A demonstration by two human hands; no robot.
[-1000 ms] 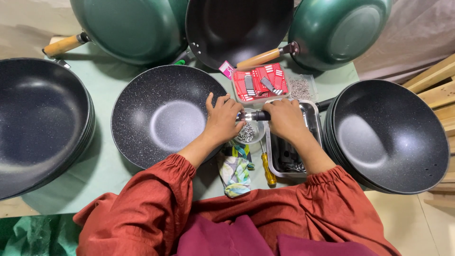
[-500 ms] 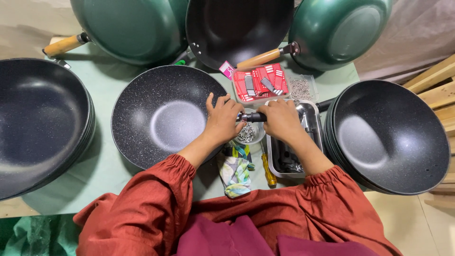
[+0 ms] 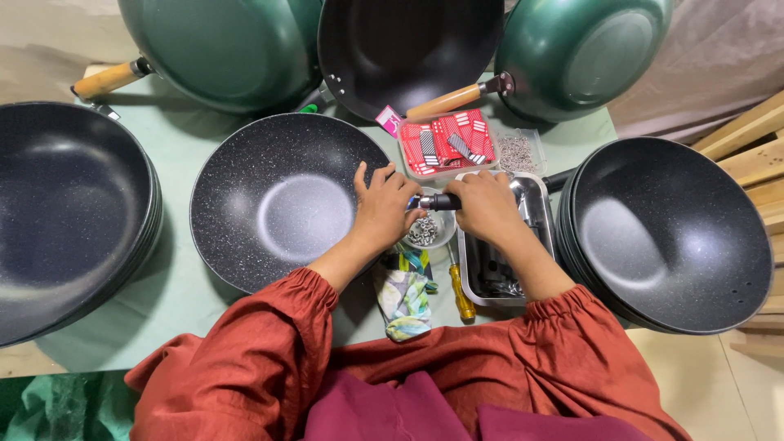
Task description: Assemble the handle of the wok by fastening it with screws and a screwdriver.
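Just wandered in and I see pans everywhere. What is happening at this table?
A person in rust-red sleeves works at the rim of a speckled black pan. The left hand rests on that rim, and the right hand holds a short black handle piece up against it. Just below sits a small bowl of metal rings, with a yellow-handled screwdriver and a metal tray alongside. More pans ring the table.

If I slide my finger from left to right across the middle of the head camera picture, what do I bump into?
Stack of dark pans → speckled pan → left hand → black handle → right hand → metal tray → stack of dark pans on the right.
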